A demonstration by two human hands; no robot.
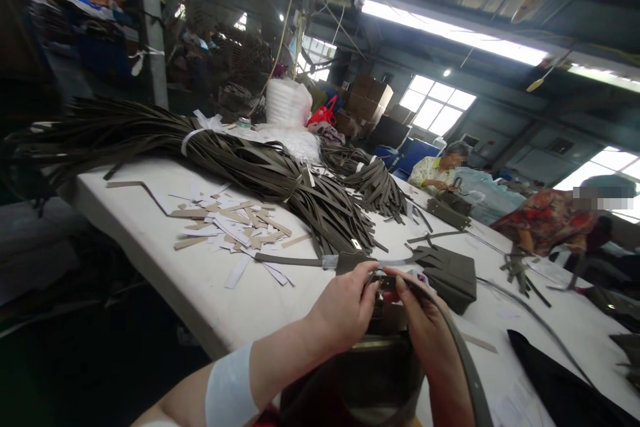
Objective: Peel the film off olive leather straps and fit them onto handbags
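An olive-grey handbag (370, 380), its top edge facing me, is right below my hands. My right hand (425, 313) is closed on a long olive-grey strap (467, 363), which arches over it and runs down to the lower right. Fingers pinched, my left hand (345, 307) meets the right at a small dark piece with metal on it (384, 282), seemingly a buckle at the strap's end. The fingertips cover part of this piece. Just beyond my hands, another olive-grey bag (450, 273) lies on the white table (200, 307).
Large bundles of dark straps (240, 167) lie across the table. Paper and tan strips (240, 227) are scattered at its left. A black piece (560, 380) lies at the lower right. Two people work across the table: one in a light top (425, 170), one in red patterned clothes (550, 220).
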